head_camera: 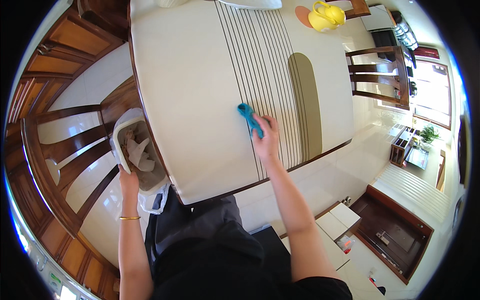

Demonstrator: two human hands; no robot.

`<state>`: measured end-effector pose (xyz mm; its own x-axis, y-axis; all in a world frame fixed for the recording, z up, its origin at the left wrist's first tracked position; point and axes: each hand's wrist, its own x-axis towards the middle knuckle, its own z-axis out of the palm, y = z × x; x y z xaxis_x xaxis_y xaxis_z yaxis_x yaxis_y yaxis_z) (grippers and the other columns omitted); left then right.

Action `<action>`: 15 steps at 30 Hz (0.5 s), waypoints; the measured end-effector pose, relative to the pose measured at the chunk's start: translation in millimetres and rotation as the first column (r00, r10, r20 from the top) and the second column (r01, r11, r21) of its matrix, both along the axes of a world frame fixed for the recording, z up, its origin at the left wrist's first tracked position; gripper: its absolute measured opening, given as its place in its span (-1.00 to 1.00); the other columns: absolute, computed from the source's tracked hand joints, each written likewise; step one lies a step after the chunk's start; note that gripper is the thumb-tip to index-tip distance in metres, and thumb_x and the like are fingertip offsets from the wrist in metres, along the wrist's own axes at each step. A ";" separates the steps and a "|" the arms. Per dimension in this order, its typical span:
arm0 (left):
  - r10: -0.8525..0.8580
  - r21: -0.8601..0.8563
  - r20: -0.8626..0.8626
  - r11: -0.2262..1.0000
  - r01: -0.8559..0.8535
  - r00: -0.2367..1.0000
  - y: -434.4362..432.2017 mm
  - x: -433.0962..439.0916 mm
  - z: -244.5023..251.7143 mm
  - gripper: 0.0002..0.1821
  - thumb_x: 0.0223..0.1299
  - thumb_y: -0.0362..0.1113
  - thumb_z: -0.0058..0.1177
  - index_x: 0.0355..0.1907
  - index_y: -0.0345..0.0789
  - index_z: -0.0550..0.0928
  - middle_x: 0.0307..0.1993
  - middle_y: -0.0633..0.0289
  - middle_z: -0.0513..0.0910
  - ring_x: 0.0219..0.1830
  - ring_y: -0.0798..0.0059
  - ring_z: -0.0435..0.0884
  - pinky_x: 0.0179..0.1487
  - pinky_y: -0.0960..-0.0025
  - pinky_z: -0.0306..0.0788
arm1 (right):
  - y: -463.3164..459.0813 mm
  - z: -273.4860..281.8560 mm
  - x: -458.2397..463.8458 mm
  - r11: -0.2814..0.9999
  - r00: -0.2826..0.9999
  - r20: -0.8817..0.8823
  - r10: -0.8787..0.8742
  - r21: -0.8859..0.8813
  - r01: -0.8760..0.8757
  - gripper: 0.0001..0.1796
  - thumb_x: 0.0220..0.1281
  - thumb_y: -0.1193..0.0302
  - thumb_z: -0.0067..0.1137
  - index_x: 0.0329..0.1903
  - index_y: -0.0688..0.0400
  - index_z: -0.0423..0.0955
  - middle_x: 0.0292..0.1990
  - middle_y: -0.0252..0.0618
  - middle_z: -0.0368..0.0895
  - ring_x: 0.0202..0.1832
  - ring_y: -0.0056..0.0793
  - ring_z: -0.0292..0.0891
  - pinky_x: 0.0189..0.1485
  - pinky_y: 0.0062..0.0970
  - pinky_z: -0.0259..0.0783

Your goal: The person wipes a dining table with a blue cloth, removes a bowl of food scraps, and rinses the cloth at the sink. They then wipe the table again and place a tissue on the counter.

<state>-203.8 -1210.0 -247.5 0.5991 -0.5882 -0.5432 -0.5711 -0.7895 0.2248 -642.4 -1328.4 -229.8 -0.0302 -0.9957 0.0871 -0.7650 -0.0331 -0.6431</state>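
Note:
A dining table with a cream cover (187,93) fills the middle of the view; dark stripes and an olive rounded patch are printed on it. My right hand (267,140) grips a teal cloth (245,112) that lies bunched against the striped part. At the table's left edge my left hand (128,180) holds the rim of a pale plastic waste bin (119,140), lined with a white bag. Crumpled tissue (141,155) and brownish scraps lie inside the bin. My left fingertips are partly hidden beneath the rim.
A yellow jug (326,17) stands near the table's far right corner, with a white dish (255,3) at the far edge. One wooden chair (71,150) is left of the bin, another (378,77) beyond the table's right side. Low cabinets (333,225) stand at the lower right.

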 end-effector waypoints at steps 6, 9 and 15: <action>-0.021 0.026 0.040 0.999 0.020 0.999 -4.0 -2.0 3.6 -0.23 0.16 -0.24 -0.06 0.39 -0.51 0.07 -0.10 -0.38 0.57 -0.02 -0.23 0.56 0.06 0.03 0.43 | -39.7 -10.9 -155.9 0.849 0.853 -0.072 -0.518 -0.168 0.501 -0.58 0.10 0.50 0.10 0.08 0.10 0.54 -0.18 -0.09 0.51 -0.08 -0.19 0.45 0.01 -0.25 0.40; -0.029 -0.024 -0.016 0.999 0.029 0.999 -5.4 -2.2 4.3 -0.24 0.15 -0.26 -0.07 0.38 -0.53 0.09 -0.11 -0.38 0.57 -0.02 -0.23 0.55 0.05 0.02 0.43 | -54.3 -29.7 -172.2 0.674 0.602 -0.351 -0.717 -0.130 0.728 -0.56 0.09 0.45 0.12 0.10 0.11 0.52 -0.15 -0.05 0.48 -0.07 -0.13 0.45 0.02 -0.22 0.40; -0.023 0.004 0.047 1.000 0.022 0.999 -7.7 -7.8 10.1 -0.23 0.11 -0.30 -0.08 0.37 -0.55 0.09 -0.11 -0.39 0.57 -0.02 -0.23 0.55 0.04 0.01 0.44 | -25.7 -35.8 47.3 0.990 0.971 -0.228 -0.071 -0.139 0.040 -0.26 -0.20 0.58 0.24 0.21 -0.02 0.39 -0.12 -0.16 0.46 -0.12 -0.16 0.42 -0.09 -0.17 0.35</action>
<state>-211.6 -1217.7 -237.3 0.6104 -0.5999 -0.5172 -0.5986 -0.7770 0.1947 -595.1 -1354.1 -265.6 -0.0483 -0.9722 0.2291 -0.8959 -0.0592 -0.4403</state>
